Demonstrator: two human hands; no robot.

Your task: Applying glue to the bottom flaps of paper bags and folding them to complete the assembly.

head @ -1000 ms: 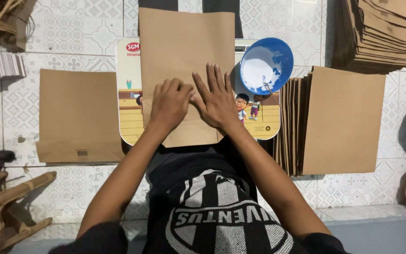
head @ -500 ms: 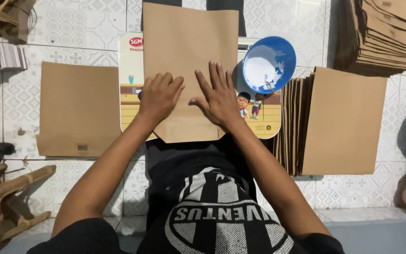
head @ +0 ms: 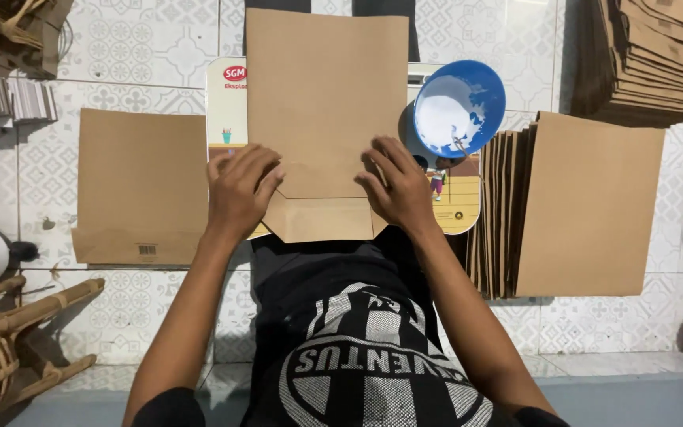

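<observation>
The paper bag (head: 326, 103) is laid flat on the floor, its long axis pointing away from the person. Its near folded end is pressed between both hands: left hand (head: 240, 190) and right hand (head: 397, 186), seemingly open, equally near.

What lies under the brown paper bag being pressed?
Under the brown paper bag a colourful printed board shows at both sides; its middle is covered. Both hands, left and right, rest on top.
</observation>
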